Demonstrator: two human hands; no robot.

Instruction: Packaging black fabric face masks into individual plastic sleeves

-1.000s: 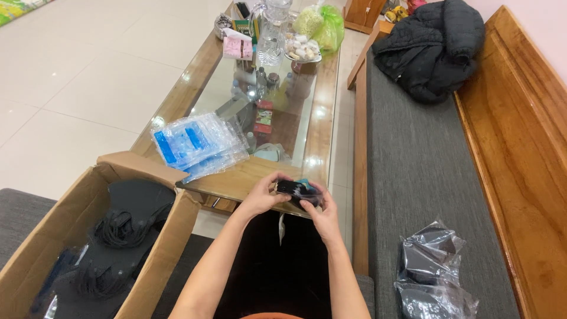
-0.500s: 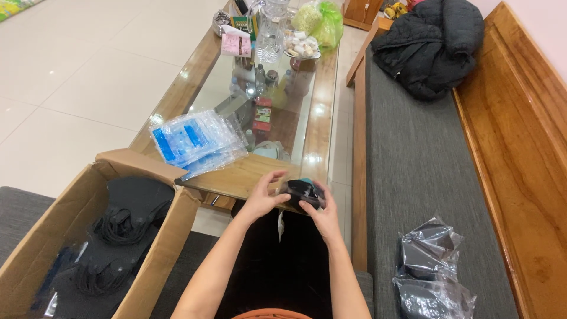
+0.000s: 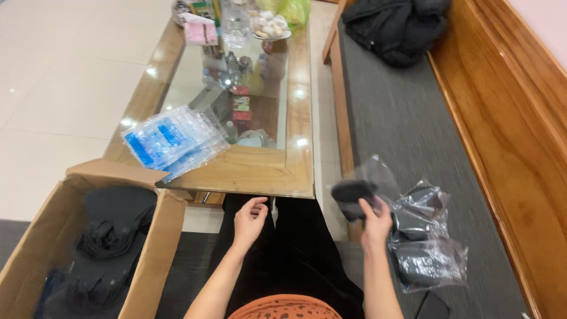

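From the head view I am seeing the right hand point(image 3: 377, 220) gripping a small bagged black item point(image 3: 349, 192) over the bench-side pile of clear bags point(image 3: 426, 248), left hand point(image 3: 250, 216) loosely curled and empty; the slick plastic may be slipping.

Two hands show: the left hand point(image 3: 250, 216) and the right hand point(image 3: 375, 220). One black packet point(image 3: 352, 192) is in the right hand. Two clear bagged packets point(image 3: 426, 239) lie on one bench point(image 3: 401, 130). One cardboard box point(image 3: 155, 236), one stack of blue packets point(image 3: 168, 139), one tabletop point(image 3: 260, 174), one black jacket point(image 3: 396, 26).
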